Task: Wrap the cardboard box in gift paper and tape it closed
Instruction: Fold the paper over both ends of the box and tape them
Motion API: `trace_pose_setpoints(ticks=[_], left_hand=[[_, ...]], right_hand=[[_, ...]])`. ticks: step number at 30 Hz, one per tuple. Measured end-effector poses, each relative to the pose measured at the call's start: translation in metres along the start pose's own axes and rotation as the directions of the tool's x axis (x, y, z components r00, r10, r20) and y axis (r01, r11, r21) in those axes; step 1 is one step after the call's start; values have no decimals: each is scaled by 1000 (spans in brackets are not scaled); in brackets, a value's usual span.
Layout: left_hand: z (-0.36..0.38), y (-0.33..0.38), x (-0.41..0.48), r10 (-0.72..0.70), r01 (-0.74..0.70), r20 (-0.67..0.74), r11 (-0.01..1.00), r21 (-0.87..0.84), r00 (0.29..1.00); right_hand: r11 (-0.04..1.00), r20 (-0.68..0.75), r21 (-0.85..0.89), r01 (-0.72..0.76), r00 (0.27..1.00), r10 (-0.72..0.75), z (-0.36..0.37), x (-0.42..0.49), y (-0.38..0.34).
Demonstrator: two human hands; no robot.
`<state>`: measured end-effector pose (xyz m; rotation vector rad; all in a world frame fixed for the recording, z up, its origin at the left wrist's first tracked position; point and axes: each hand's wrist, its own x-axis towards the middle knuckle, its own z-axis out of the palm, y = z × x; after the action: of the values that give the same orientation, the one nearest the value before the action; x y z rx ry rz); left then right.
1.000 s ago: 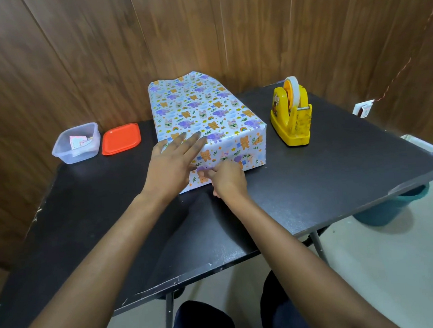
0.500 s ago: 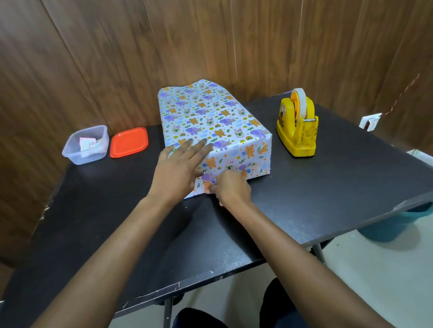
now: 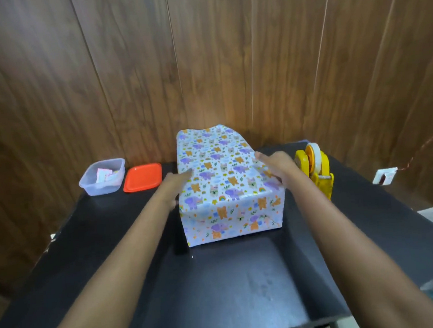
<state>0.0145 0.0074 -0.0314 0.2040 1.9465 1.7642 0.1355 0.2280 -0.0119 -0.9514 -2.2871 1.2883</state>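
Observation:
The box wrapped in animal-print gift paper [image 3: 219,179] lies on the black table [image 3: 220,287]. Its near end is folded flat, and at its far end loose paper juts out toward the wall. My left hand [image 3: 177,186] lies against the box's left side with fingers stretched along the top edge. On the opposite side, my right hand [image 3: 275,165] touches the right top edge with extended fingers. Just right of that hand stands a yellow tape dispenser [image 3: 316,174] with a roll of tape.
A clear plastic tub [image 3: 103,185] with small paper pieces and its orange lid [image 3: 143,181] sit at the table's far left. Wood-panel wall stands close behind. A white wall socket [image 3: 384,176] is at right. The table's front edge is near me.
Both hands left the box's near end, where they pressed the fold, and moved forward to its left and right sides. The near end now shows uncovered.

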Motion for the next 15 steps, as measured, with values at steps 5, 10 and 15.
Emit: trace_pose_setpoints(ticks=[5, 10, 15], left_hand=[[0, 0, -6, -23, 62, 187, 977, -206, 982], [6, -2, -28, 308, -269, 96, 919, -288, 947], [11, 2, -48, 579, -565, -70, 753, -337, 812]], right_hand=[[975, 339, 115, -189, 930, 141, -2, 7, 5], [985, 174, 152, 82, 979, -109, -12, -16, -8], [800, 30, 527, 287, 934, -355, -28, -44, -19]])
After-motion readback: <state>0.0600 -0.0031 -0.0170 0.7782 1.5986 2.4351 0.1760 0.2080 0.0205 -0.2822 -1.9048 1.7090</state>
